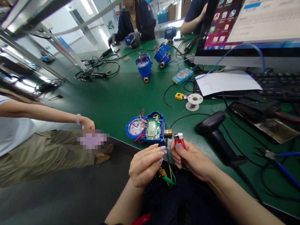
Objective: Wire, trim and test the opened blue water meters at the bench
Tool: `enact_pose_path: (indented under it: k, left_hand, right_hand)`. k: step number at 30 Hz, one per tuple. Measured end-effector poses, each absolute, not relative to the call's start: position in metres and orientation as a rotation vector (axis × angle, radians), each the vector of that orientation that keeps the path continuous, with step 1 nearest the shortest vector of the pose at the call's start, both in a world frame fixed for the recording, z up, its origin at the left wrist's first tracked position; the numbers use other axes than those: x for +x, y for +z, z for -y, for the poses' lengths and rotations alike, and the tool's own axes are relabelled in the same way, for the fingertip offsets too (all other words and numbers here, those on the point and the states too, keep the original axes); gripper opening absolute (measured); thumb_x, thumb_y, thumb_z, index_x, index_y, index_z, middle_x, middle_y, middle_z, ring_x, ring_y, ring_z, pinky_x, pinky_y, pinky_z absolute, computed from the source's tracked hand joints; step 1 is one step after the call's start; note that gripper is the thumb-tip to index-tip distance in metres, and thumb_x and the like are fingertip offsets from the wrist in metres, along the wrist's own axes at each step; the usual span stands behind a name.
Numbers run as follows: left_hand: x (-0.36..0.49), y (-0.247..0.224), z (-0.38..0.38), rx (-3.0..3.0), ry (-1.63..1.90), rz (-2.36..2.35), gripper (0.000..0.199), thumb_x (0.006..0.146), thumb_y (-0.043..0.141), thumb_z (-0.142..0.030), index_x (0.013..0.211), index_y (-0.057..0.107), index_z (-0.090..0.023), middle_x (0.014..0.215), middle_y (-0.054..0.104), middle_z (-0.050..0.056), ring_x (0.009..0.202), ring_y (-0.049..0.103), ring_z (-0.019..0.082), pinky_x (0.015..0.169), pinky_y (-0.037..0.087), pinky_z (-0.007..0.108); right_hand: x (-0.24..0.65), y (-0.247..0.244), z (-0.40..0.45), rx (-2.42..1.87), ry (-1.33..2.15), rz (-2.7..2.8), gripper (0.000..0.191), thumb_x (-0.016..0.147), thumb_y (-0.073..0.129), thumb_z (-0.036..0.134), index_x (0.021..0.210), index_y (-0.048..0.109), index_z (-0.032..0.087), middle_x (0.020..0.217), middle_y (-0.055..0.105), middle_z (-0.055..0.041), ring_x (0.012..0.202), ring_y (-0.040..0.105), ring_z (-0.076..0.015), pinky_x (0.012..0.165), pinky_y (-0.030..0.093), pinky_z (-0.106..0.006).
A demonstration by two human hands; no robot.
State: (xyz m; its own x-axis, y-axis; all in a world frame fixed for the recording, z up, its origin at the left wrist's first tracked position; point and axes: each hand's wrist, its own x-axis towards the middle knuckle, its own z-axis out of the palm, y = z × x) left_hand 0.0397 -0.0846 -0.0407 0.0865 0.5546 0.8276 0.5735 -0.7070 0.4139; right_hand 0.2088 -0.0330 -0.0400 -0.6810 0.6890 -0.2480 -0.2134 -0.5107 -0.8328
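Observation:
My left hand is closed in a pinch at the table's front edge, its fingertips round something small that I cannot make out. Just to its right, my right hand grips a red lighter with a metal top, held upright. Beyond both hands lies an opened blue meter with a round dial, a green circuit board with a small display, loose red and orange wires and a brass fitting. Yellow and green clip leads hang below my hands, near my lap.
A black scanner, pliers and cables lie right. A wire spool, blue device and monitor are farther back. More blue meters stand behind. One person stands left; others sit across the table.

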Motion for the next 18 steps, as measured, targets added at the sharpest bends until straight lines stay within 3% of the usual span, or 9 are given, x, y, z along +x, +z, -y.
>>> enact_pose_path:
  k: [4, 11, 14, 18]
  left_hand:
    - [0.04, -0.04, 0.085, -2.362, -1.718, 1.173, 0.034, 0.075, 0.061, -0.003, 0.105, 0.06, -0.019, 0.101, 0.069, 0.003, 0.093, 0.066, 0.019, 0.084, 0.058, 0.038]
    - [0.041, -0.035, 0.083, -2.336, -1.626, 1.095, 0.019, 0.077, 0.06, -0.005, 0.094, 0.062, -0.013, 0.097, 0.069, 0.004, 0.092, 0.066, 0.019, 0.08, 0.059, 0.037]
    - [0.041, -0.034, 0.082, -2.313, -1.54, 1.057, 0.007, 0.078, 0.06, -0.006, 0.083, 0.063, -0.011, 0.093, 0.07, 0.005, 0.089, 0.066, 0.019, 0.077, 0.059, 0.037]
    - [0.039, -0.034, 0.082, -2.209, -1.448, 1.065, 0.006, 0.077, 0.061, -0.008, 0.078, 0.064, -0.013, 0.087, 0.071, 0.004, 0.084, 0.064, 0.016, 0.071, 0.058, 0.034]
  right_hand:
    - [0.195, -0.048, 0.036, -0.716, 2.577, 0.692, 0.059, 0.081, 0.029, 0.066, 0.049, 0.041, 0.018, 0.037, 0.028, 0.0072, 0.032, 0.023, -0.0043, 0.032, 0.012, -0.017]
    - [0.191, -0.051, 0.035, -0.668, 2.78, 0.66, 0.056, 0.083, 0.016, 0.048, 0.044, 0.042, 0.018, 0.032, 0.029, 0.0049, 0.026, 0.023, -0.0049, 0.028, 0.013, -0.017]
    - [0.192, -0.049, 0.036, -0.673, 2.808, 0.695, 0.055, 0.083, 0.014, 0.046, 0.045, 0.041, 0.018, 0.032, 0.03, 0.0047, 0.026, 0.023, -0.0048, 0.028, 0.013, -0.017]
    - [0.193, -0.047, 0.038, -0.666, 2.804, 0.723, 0.053, 0.082, 0.017, 0.047, 0.044, 0.04, 0.018, 0.032, 0.031, 0.0049, 0.026, 0.023, -0.0046, 0.027, 0.013, -0.017]
